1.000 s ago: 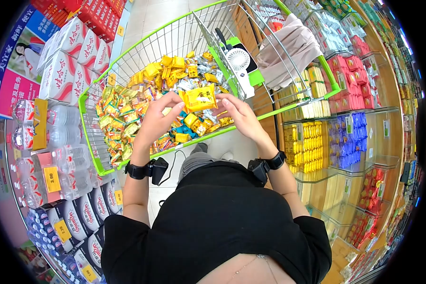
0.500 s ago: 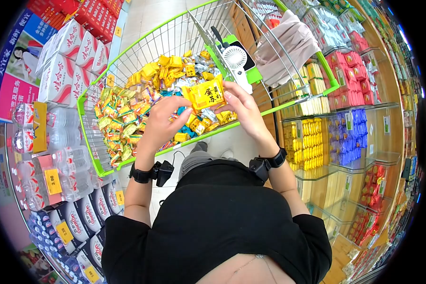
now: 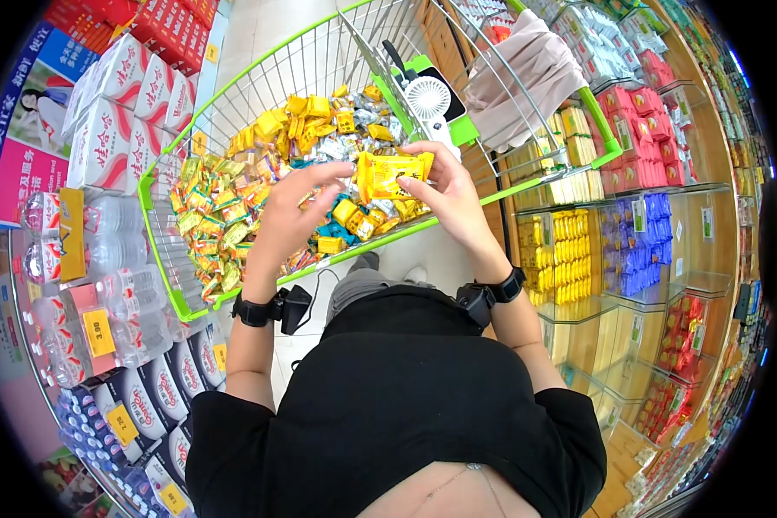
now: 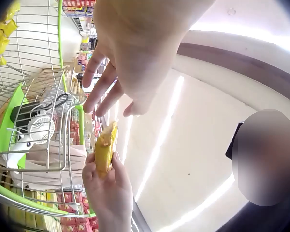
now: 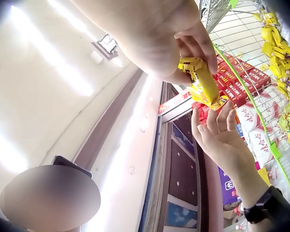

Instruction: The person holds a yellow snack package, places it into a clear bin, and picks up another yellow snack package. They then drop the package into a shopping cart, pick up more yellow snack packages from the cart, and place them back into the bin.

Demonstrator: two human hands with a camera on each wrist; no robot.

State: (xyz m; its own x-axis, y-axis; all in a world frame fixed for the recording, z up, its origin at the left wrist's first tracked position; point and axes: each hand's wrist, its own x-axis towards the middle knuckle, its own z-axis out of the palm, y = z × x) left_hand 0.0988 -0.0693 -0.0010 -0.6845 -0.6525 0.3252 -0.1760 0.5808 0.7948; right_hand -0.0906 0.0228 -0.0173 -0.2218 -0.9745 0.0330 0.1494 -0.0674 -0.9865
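Above the shopping cart, my right hand (image 3: 459,203) pinches a yellow snack packet (image 3: 380,178) by its right end, thumb in front and fingers behind. Dark Chinese characters on the wrapper are partly covered by the thumb. Just left of the packet is my left hand (image 3: 295,211), fingers spread and lightly bent, holding nothing. A gap shows between the left fingers and the packet (image 4: 105,150) in the left wrist view. From the right wrist, the packet (image 5: 205,87) appears side-on, its far end close to the left fingertips. Below lies a pile of small wrapped snacks (image 3: 220,211).
The cart's green rim (image 3: 157,250) surrounds the pile. A white handheld fan (image 3: 429,99) and a beige cloth (image 3: 522,82) sit by the cart's handle end. Bottled water (image 3: 129,319) and boxes stand left; shelves of packets (image 3: 570,259) line the right.
The right hand has taken hold of the packet's right end, and the packet has turned. The left hand, earlier at the packet's left end, has come away to the left.
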